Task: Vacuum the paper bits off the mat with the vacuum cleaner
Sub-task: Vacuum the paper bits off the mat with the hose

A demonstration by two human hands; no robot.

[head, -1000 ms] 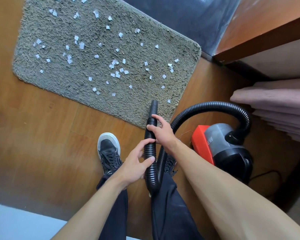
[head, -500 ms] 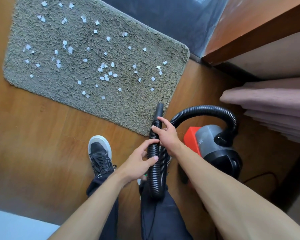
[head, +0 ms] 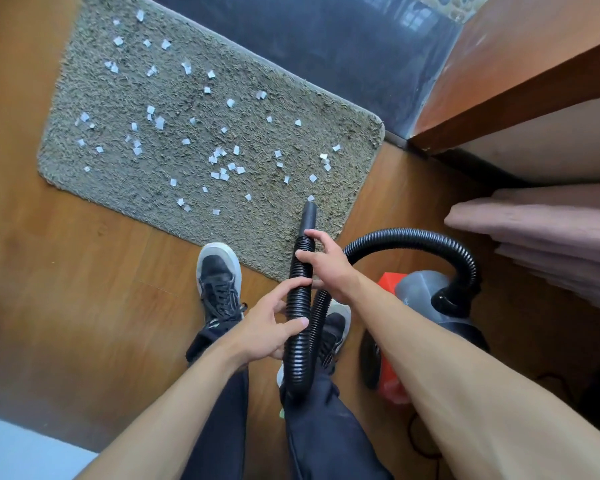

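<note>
Paper bits (head: 222, 168) lay scattered over the shaggy grey-green mat (head: 274, 220), which sat flat on a glossy wooden floor (head: 84, 289) against a dark glass panel (head: 326, 46). The black nozzle (head: 309, 216) hung over the mat's near right corner; whether it touched the pile could not be told. The right hand (head: 326, 268) gripped the ribbed hose (head: 297, 341) just below the nozzle, fingers curled round it. The left hand (head: 267, 327) held the hose lower down, thumb and forefinger hooked round it. The red and grey vacuum cleaner (head: 416, 292) stood on the floor to the right, near stacked pink cloth (head: 551, 230) below a wooden ledge (head: 516, 64)
</note>
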